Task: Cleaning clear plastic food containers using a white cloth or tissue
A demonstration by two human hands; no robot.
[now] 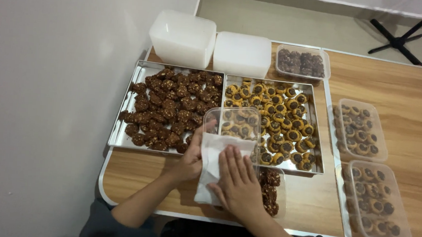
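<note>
My left hand (189,157) grips the near left edge of a clear plastic lid (234,120), held tilted over the trays. My right hand (238,179) lies flat on a white tissue (210,161) that is pressed against the lid's lower part. Under my right hand stands a clear container (271,186) of dark nut-covered cookies, partly hidden. Behind the lid sit a metal tray (123,130) of dark chocolate cookies and a second metal tray (316,154) of yellow cookies with chocolate centres.
Two white opaque boxes (184,38) (243,53) stand at the back. A clear container of dark cookies (302,62) is beside them. Two lidded containers of yellow cookies (361,128) (377,202) rest at the right. A wall runs along the left; a black stand (400,40) is on the floor.
</note>
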